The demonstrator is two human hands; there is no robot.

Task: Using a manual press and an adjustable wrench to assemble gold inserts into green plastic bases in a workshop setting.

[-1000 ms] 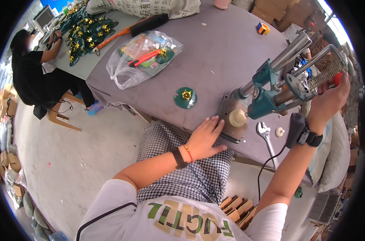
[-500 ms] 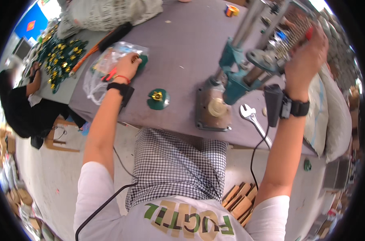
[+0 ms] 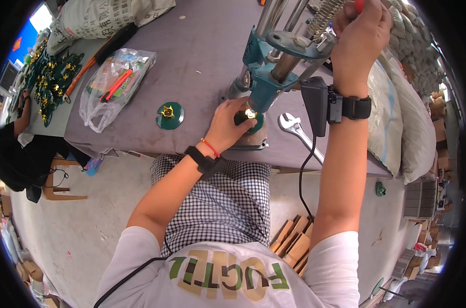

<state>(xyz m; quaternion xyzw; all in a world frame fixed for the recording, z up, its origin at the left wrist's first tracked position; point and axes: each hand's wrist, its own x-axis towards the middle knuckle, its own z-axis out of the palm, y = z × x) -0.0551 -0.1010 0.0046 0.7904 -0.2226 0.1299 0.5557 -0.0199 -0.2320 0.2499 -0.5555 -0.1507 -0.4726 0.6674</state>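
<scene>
My left hand [image 3: 230, 124] pinches a green disc [image 3: 257, 124] on the base of a teal hand press [image 3: 266, 87]. Bright gold-coloured metal shows on that disc, directly beneath the press's ram; whether they touch I cannot tell. My right hand [image 3: 360, 38] is wrapped round the press's lever, whose red knob [image 3: 359, 5] shows at the top edge. A coiled spring [image 3: 325, 18] sits beside that hand. Left of the press, a second green disc [image 3: 174, 121] lies on the table with a gold star-shaped metal piece [image 3: 167, 111] on it.
An adjustable wrench [image 3: 300, 131] lies right of the press. A clear plastic bag [image 3: 95, 105] with a red-handled tool [image 3: 117, 84] on it lies left. Green discs with gold pieces [image 3: 56, 84] are heaped farther left, near a seated person [image 3: 12, 149]. Full sacks [image 3: 410, 128] stand right.
My left hand has moved right, from beside the plastic bag to the press base, with a green disc. My right hand stays on the lever. The whole view has shifted.
</scene>
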